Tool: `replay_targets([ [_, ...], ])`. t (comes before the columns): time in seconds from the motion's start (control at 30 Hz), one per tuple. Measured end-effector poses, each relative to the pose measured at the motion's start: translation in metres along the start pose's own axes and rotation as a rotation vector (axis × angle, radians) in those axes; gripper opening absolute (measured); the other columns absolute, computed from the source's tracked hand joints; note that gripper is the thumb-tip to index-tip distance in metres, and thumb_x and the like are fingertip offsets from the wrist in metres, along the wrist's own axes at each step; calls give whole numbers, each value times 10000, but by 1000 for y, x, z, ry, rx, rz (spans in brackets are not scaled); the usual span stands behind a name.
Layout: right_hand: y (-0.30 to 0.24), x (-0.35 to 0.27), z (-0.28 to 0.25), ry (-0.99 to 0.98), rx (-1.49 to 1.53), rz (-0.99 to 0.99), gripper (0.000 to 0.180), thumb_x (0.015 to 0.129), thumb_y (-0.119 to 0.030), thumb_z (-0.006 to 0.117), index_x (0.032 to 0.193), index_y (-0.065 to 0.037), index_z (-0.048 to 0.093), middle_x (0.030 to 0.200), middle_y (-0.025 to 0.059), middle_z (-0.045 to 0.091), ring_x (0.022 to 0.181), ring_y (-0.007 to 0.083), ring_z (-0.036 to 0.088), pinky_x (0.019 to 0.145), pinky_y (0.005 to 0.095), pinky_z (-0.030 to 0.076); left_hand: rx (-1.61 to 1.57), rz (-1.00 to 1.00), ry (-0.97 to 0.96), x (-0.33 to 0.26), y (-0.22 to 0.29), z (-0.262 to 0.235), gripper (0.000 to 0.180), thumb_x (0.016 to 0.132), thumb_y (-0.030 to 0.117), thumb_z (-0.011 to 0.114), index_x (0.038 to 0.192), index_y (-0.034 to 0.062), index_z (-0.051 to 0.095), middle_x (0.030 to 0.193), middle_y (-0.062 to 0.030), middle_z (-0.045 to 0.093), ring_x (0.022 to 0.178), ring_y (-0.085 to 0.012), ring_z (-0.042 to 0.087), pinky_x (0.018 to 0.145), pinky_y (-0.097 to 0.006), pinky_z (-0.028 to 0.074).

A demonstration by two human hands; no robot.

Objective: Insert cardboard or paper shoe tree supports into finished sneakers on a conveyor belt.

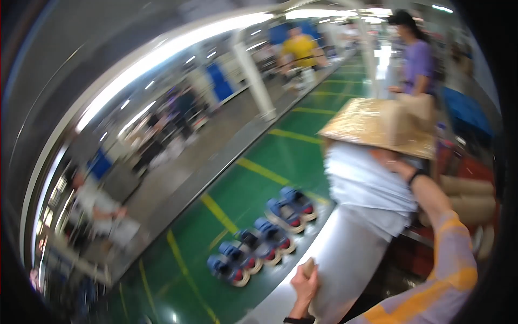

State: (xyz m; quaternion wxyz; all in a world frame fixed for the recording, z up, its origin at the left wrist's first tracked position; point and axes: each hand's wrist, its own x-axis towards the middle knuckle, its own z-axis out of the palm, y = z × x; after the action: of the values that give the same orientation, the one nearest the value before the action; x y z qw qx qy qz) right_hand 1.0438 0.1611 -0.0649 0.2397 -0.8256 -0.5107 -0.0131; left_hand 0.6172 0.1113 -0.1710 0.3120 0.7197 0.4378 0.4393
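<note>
On the green floor [253, 189], eight blue sneakers with red heels [264, 235] stand in four pairs. The left hand [305, 283] grips the near end of a long roll of pale grey sheet material [353, 237]. The right hand [396, 164] clasps its far end under a gold glittery sheet [377, 127]. Keeping both ends level would likely steady this one roll.

Factory floor, green painted floor [280, 156] with yellow lines, long strip lights, workers at benches, material rolls [469, 186]

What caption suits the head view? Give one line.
Left hand and right hand grip a big white material roll beside blue shoes on a green floor.
</note>
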Motion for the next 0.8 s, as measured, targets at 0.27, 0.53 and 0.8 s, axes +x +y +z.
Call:
replay_targets([
  [0.27,-16,64,88,-19,17,-290,401,869,-330,498,1011,24,622,1031,239,623,957,357,597,847,434,450,-33,67,92,-9,-2,1,287,783,258,725,935,69,572,711,-132,639,595,-284,644,530,-331,500],
  [0.53,62,42,54,203,-64,-186,410,868,-328,515,1036,31,618,1033,246,621,964,355,595,840,425,455,12,113,78,-21,-1,-4,307,785,250,721,974,69,560,757,-146,649,631,-294,651,545,-334,510],
  [0.8,177,6,1,9,-214,311,430,881,-358,498,1008,35,618,967,246,636,873,362,614,792,452,460,-120,-7,-93,-38,7,2,432,821,204,636,1185,51,459,876,-192,649,770,-332,664,672,-391,529],
])
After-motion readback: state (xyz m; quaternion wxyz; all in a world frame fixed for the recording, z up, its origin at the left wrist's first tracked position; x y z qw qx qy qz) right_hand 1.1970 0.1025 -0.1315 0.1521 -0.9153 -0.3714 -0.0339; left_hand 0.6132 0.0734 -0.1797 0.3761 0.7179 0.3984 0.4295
